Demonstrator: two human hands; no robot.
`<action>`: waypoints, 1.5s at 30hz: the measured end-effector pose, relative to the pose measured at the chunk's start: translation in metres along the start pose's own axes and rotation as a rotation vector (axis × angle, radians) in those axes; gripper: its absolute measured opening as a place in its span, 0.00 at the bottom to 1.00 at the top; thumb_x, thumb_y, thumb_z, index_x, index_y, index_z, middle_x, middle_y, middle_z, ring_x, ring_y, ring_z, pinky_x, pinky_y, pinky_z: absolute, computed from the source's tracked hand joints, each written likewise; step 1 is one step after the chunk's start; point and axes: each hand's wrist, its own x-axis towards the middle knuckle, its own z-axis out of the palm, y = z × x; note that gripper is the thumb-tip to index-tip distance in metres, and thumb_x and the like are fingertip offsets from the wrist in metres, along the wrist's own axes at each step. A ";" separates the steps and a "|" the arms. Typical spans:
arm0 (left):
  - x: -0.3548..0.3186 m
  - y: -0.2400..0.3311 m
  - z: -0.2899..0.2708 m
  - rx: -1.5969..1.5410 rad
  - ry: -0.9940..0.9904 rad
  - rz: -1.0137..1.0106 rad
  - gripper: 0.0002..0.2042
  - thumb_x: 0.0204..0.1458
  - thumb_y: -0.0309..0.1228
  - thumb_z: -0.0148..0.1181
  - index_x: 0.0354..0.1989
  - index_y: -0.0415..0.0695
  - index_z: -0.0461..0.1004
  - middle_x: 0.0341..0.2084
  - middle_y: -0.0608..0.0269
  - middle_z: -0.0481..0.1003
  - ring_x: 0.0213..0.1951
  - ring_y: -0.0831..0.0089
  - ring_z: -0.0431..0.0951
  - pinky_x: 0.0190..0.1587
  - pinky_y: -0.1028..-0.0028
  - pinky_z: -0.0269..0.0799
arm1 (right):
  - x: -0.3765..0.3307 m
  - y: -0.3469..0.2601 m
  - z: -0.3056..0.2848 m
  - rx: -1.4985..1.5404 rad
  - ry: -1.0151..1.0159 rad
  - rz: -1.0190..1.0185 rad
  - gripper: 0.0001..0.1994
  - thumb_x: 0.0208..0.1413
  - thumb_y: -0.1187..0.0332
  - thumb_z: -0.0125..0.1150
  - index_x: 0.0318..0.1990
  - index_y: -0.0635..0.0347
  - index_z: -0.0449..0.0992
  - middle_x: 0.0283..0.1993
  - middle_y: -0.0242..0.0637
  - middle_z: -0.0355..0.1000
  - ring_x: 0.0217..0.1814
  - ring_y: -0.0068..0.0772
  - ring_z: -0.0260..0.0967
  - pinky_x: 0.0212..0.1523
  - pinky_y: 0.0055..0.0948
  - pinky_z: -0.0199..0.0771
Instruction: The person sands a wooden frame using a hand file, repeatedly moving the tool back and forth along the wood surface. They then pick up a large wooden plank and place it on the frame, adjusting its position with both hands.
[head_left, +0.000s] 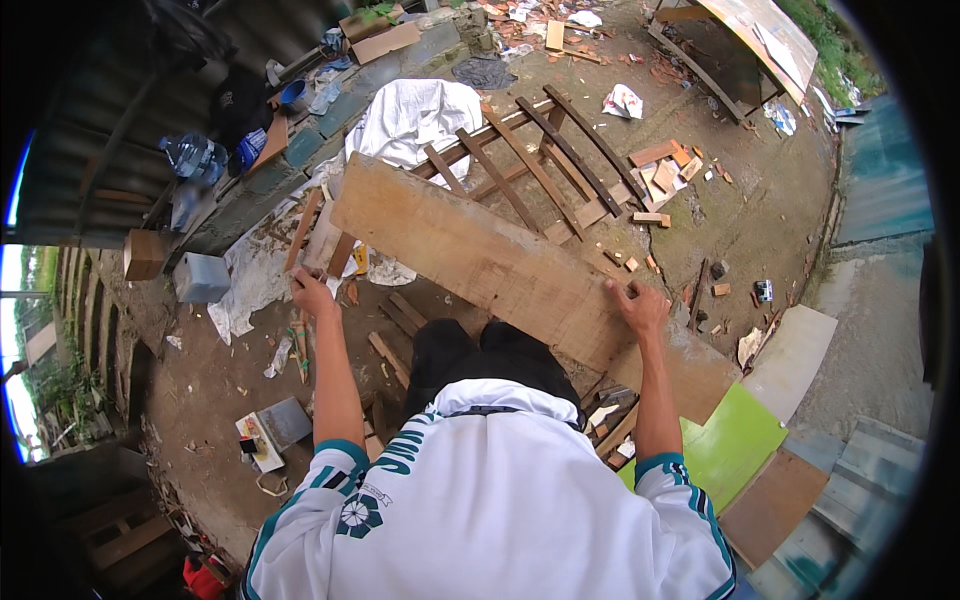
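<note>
A long, light-brown plywood board point(480, 250) lies slantwise before me, its left end farther away than its right. My right hand point(643, 305) is at the board's far edge, fingers bent against it and thumb toward the left. Off the board's left end, my left hand point(314, 294) is closed, its fingertips at the lower end of a thin reddish-brown wooden strip point(303, 230). The fingers partly hide that end. Beyond the board, a slatted wooden frame point(530, 160) lies on the ground.
White sheeting point(420, 115) covers ground at the far left, beside a low block wall point(300, 150). Wood offcuts point(665, 175) lie scattered right of the frame. A bright green panel point(725, 450) is at near right. A tilted tabletop point(765, 40) stands at far right.
</note>
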 end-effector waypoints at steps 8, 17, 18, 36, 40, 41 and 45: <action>0.031 0.028 0.057 0.540 -0.319 0.169 0.34 0.60 0.57 0.60 0.55 0.34 0.70 0.54 0.48 0.72 0.56 0.60 0.73 0.60 0.64 0.66 | 0.097 -0.054 -0.047 -0.076 -0.067 -0.183 0.38 0.45 0.24 0.60 0.30 0.58 0.85 0.23 0.44 0.77 0.28 0.48 0.77 0.31 0.44 0.73; 0.071 -0.006 0.076 0.488 -0.306 0.301 0.25 0.60 0.52 0.61 0.45 0.37 0.71 0.39 0.57 0.73 0.45 0.70 0.74 0.52 0.69 0.70 | 0.182 -0.095 -0.086 -0.145 -0.120 -0.306 0.39 0.41 0.25 0.63 0.24 0.62 0.81 0.20 0.44 0.74 0.27 0.50 0.74 0.30 0.46 0.70; 0.088 -0.015 0.080 0.504 -0.292 0.257 0.28 0.62 0.56 0.58 0.44 0.36 0.74 0.41 0.54 0.75 0.47 0.69 0.74 0.52 0.68 0.70 | 0.190 -0.108 -0.091 -0.171 -0.176 -0.278 0.39 0.41 0.25 0.64 0.25 0.62 0.82 0.22 0.45 0.75 0.29 0.51 0.75 0.32 0.46 0.71; 0.193 -0.145 0.192 0.897 -0.230 -0.536 0.47 0.58 0.69 0.49 0.48 0.22 0.75 0.46 0.39 0.79 0.46 0.53 0.81 0.50 0.60 0.75 | 0.166 -0.319 0.217 0.539 -0.196 0.816 0.30 0.63 0.48 0.60 0.62 0.65 0.72 0.58 0.52 0.76 0.61 0.50 0.73 0.63 0.45 0.70; 0.184 -0.165 0.203 0.585 -0.238 -0.726 0.45 0.59 0.67 0.49 0.50 0.22 0.75 0.48 0.42 0.79 0.48 0.55 0.81 0.52 0.61 0.76 | 0.097 -0.376 0.296 0.642 -0.385 0.826 0.34 0.60 0.49 0.63 0.64 0.68 0.69 0.58 0.55 0.75 0.62 0.50 0.73 0.63 0.41 0.70; 0.185 -0.175 0.197 0.596 -0.211 -0.723 0.46 0.59 0.67 0.49 0.51 0.22 0.74 0.50 0.42 0.78 0.49 0.55 0.80 0.52 0.61 0.76 | 0.095 -0.390 0.311 0.760 -0.409 0.873 0.36 0.61 0.48 0.63 0.66 0.69 0.67 0.60 0.55 0.74 0.63 0.49 0.72 0.64 0.40 0.69; 0.178 -0.210 0.186 0.498 -0.177 -0.806 0.46 0.60 0.67 0.47 0.58 0.23 0.69 0.56 0.44 0.74 0.53 0.57 0.78 0.54 0.62 0.75 | 0.108 -0.419 0.355 0.807 -0.242 0.910 0.38 0.59 0.48 0.64 0.67 0.70 0.63 0.60 0.60 0.72 0.64 0.54 0.70 0.64 0.45 0.68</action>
